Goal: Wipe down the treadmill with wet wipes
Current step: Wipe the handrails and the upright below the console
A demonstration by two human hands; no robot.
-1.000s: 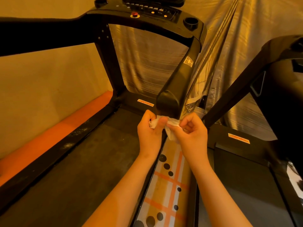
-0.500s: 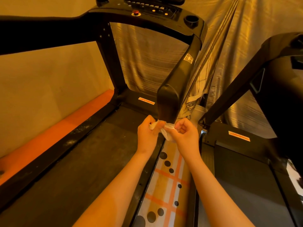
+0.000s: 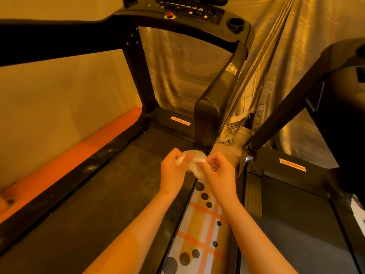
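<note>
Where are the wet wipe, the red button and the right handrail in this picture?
wet wipe (image 3: 196, 166), head view, its bunched white middle.
red button (image 3: 169, 15), head view, its top.
right handrail (image 3: 207, 114), head view, its rounded near end.

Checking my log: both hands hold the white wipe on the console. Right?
No. The head view shows left hand and right hand holding the white wipe below the near end of the handrail, not on the console.
</note>
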